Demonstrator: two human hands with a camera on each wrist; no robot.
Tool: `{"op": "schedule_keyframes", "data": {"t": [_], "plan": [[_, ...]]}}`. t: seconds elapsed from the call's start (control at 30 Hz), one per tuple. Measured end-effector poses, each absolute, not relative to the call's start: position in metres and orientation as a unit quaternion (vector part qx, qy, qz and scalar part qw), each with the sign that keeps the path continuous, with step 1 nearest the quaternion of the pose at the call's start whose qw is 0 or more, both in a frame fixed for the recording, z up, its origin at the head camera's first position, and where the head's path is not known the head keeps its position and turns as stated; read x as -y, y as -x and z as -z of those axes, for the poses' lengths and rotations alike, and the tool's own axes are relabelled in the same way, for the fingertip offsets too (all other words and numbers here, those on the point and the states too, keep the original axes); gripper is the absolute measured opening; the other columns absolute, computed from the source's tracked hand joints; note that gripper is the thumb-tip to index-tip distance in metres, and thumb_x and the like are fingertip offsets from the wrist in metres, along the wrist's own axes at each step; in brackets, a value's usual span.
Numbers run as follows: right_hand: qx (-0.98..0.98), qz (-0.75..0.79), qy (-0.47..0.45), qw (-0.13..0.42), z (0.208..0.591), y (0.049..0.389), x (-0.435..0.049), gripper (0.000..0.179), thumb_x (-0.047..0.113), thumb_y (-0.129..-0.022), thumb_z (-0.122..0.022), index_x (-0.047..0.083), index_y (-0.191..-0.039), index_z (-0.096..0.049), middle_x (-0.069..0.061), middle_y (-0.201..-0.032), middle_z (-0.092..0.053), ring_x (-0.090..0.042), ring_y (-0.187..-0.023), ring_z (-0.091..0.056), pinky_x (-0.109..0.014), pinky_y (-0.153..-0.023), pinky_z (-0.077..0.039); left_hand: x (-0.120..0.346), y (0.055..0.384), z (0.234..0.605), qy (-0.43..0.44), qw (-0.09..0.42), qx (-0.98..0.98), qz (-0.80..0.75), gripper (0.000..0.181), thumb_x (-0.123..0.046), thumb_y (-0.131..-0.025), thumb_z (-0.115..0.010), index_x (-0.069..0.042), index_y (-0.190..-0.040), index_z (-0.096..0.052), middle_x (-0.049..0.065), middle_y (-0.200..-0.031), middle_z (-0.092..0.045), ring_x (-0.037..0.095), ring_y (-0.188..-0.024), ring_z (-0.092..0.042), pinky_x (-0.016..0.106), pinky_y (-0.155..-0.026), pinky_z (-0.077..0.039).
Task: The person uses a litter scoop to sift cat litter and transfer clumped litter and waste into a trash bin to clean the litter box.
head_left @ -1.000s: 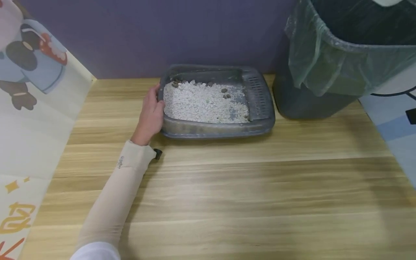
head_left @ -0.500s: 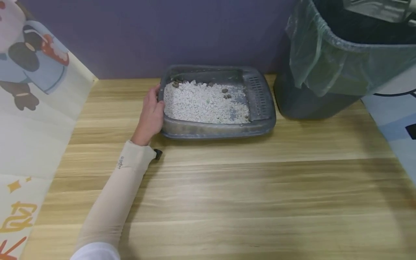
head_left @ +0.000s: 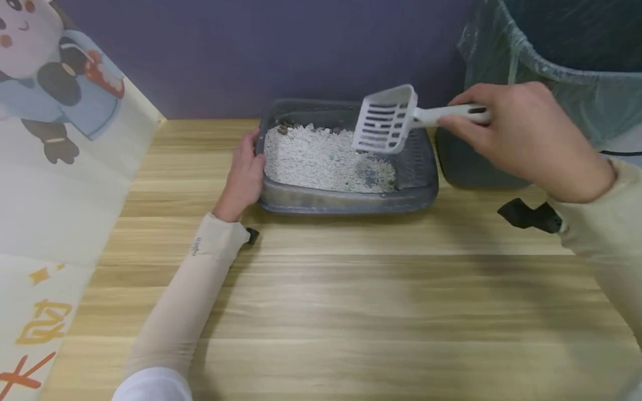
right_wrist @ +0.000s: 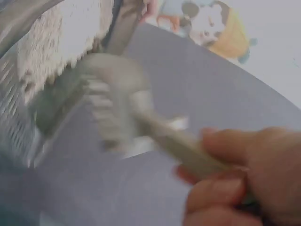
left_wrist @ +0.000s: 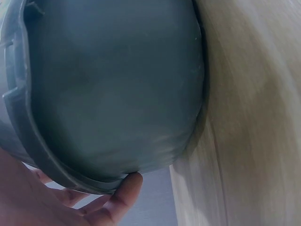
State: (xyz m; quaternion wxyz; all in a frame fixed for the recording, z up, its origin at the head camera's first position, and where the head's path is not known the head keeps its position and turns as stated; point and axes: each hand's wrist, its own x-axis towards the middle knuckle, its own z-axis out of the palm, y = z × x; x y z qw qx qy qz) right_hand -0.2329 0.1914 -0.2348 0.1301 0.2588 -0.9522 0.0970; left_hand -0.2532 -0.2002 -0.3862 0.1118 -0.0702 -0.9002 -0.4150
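Note:
A grey litter box [head_left: 321, 203] holds white litter [head_left: 316, 159], with brown clumps [head_left: 283, 127] along its back edge. The left hand [head_left: 244, 175] grips the box's left rim; in the left wrist view its thumb [left_wrist: 126, 193] presses the outside of the wall. Above the right part of the box, the right hand [head_left: 531, 133] holds a white slotted litter scoop [head_left: 383, 120] by its handle. The scoop hides part of the litter and the ridged step behind it. Motion blurs the scoop in the right wrist view.
A dark bin [head_left: 476, 161] lined with a clear bag [head_left: 531, 83] stands right of the box. A purple wall [head_left: 225, 55] rises behind, and a printed panel [head_left: 60, 195] borders the wooden surface [head_left: 351, 301] on the left.
The right hand has come into view from the right, bringing the scoop from over the bin to above the litter box. The left hand keeps its grip on the rim.

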Motion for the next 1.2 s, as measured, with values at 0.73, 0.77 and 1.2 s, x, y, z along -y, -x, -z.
{"op": "schedule_keyframes", "data": {"t": [0.73,0.77,1.2], "plan": [[0.958,-0.057,-0.231,-0.158,0.275,0.302,-0.158,0.051,0.045,-0.098,-0.043,0.011,-0.060,-0.045,0.000,-0.049,-0.034,-0.015,-0.042,-0.033,-0.033,-0.047,-0.034,0.180,0.244,0.381,0.070,0.104,0.917,0.378,0.054,-0.019,-0.096,-0.030,-0.003,-0.147,-0.023,0.016,-0.147,-0.029,0.024,-0.133,-0.026,0.038,-0.110,-0.021],[0.956,-0.054,-0.232,-0.169,0.277,0.304,-0.159,0.050,0.046,-0.098,-0.042,0.010,-0.064,-0.049,-0.001,-0.051,-0.036,-0.016,-0.044,-0.035,-0.034,-0.048,-0.035,0.180,0.244,0.380,0.070,0.103,0.918,0.377,0.054,-0.019,-0.096,-0.030,-0.003,-0.147,-0.023,0.016,-0.147,-0.029,0.024,-0.133,-0.026,0.038,-0.110,-0.021],[0.928,-0.042,-0.273,-0.249,0.297,0.339,-0.162,0.069,0.047,-0.100,-0.033,-0.009,-0.139,-0.037,-0.032,-0.136,-0.040,-0.044,-0.111,-0.049,-0.056,-0.088,-0.039,0.182,0.240,0.377,0.080,0.105,0.913,0.386,0.054,-0.019,-0.096,-0.033,-0.004,-0.147,-0.024,0.015,-0.148,-0.029,0.023,-0.134,-0.026,0.038,-0.110,-0.020]]}}
